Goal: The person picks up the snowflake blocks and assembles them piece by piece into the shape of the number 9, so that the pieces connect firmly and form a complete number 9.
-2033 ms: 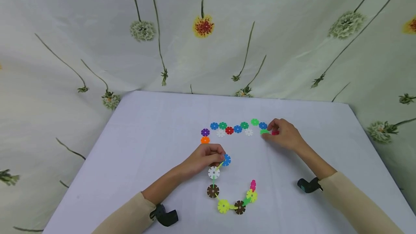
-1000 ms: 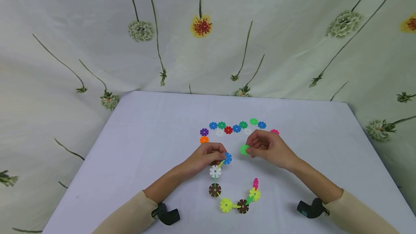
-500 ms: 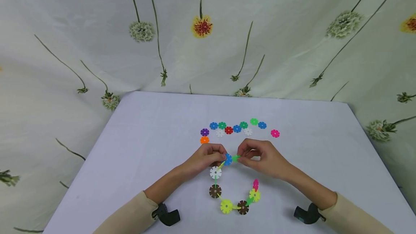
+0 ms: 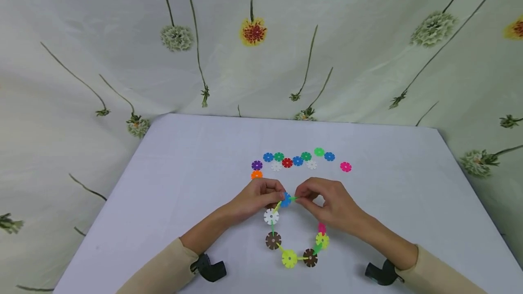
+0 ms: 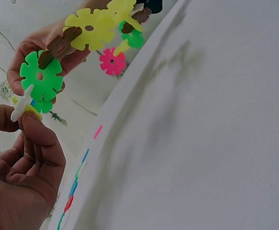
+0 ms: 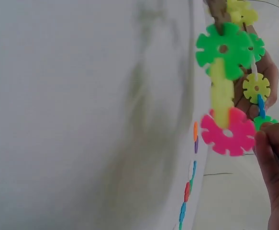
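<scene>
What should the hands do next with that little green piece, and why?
Perhaps the right hand should gently press the green notched disc into the blue notched disc. It pinches the green one edge-on at the blue one's rim, and the left hand holds the chain close by. Whether the slots have locked is too small to tell.

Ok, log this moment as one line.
left hand: pinches disc chain | right hand: pinches green notched disc against blue notched disc | other discs: on table beyond hands
</scene>
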A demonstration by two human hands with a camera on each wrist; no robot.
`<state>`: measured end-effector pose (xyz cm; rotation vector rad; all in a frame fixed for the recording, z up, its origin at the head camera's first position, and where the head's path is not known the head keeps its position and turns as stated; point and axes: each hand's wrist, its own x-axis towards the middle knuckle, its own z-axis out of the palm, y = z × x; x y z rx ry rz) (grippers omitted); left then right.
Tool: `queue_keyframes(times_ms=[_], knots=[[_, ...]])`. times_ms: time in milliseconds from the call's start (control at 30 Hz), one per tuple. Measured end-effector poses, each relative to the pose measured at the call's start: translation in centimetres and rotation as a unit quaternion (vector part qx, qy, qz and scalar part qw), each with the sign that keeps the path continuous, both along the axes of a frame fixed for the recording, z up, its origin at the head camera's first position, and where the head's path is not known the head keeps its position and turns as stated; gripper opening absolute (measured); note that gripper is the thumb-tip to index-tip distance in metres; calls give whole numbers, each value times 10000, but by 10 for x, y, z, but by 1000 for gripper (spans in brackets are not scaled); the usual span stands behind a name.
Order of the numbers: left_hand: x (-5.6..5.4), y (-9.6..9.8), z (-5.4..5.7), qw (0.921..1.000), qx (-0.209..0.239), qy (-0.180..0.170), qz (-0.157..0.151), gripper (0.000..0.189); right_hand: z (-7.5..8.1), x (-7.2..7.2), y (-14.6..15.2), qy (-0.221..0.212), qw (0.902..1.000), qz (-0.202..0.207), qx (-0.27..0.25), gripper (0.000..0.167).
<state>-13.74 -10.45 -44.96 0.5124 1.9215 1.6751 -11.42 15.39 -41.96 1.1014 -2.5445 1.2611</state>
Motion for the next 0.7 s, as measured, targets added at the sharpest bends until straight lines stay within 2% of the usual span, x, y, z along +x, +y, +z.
queue_keyframes(times_ms=[267, 400, 633, 700], knots=[[1, -2, 2, 9995, 43, 91, -314, 20, -3, -1, -1, 104, 9997, 236, 10, 23], [1, -2, 2, 9991, 41, 179, -376, 19, -6, 0, -2, 140, 9997, 179, -13, 23], [0, 0, 1, 9978, 15, 350, -559, 17, -7, 2, -3, 877, 9954, 243, 286, 26], [0, 1, 1, 9972, 20, 379, -645, 17, -6, 1, 0, 939, 9946, 313, 296, 27]])
